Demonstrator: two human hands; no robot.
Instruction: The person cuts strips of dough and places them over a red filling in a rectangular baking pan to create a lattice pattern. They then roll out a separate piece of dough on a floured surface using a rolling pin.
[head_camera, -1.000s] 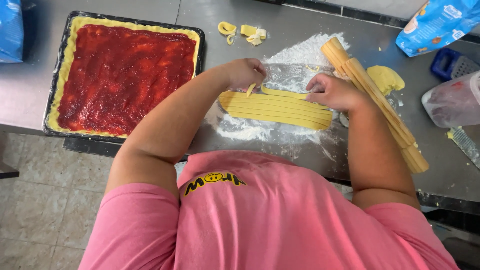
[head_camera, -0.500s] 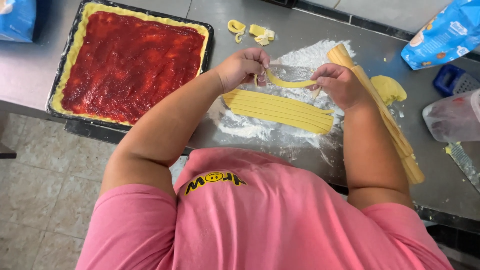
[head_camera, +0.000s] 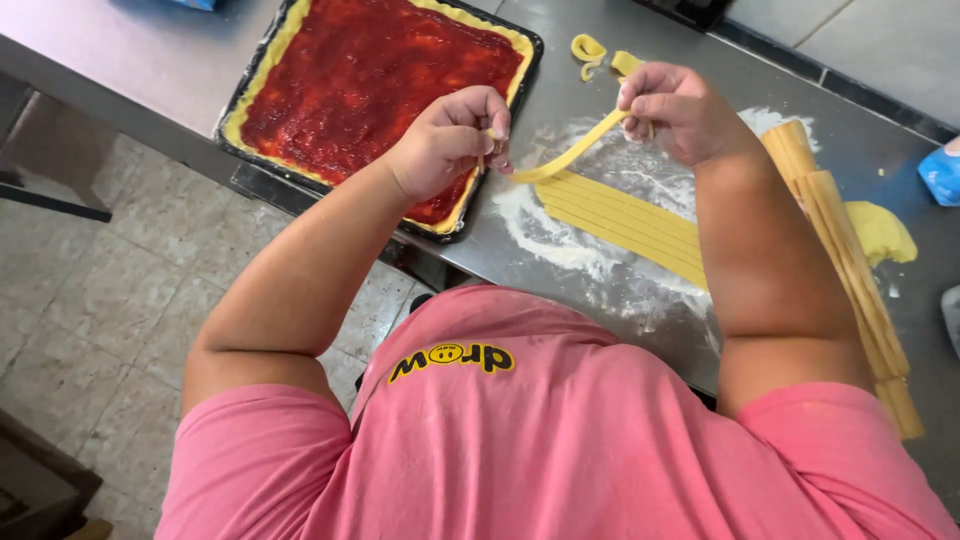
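Observation:
A thin yellow dough strip (head_camera: 570, 155) hangs in the air between my two hands. My left hand (head_camera: 450, 140) pinches its left end next to the corner of the baking tray (head_camera: 250, 95). My right hand (head_camera: 675, 105) pinches its other end above the floured counter. The black tray holds a dough base spread with red jam (head_camera: 370, 70). Below the lifted strip lie several more cut dough strips (head_camera: 625, 220) side by side on white flour.
A long ridged wooden rolling pin (head_camera: 845, 265) lies at the right, a lump of yellow dough (head_camera: 880, 230) beside it. Dough scraps (head_camera: 590, 50) sit at the back of the steel counter (head_camera: 780, 70). A blue bag (head_camera: 940, 175) shows at the right edge. Tiled floor lies left.
Both hands have lifted one dough strip off the floured counter and carried it left, toward the jam tray.

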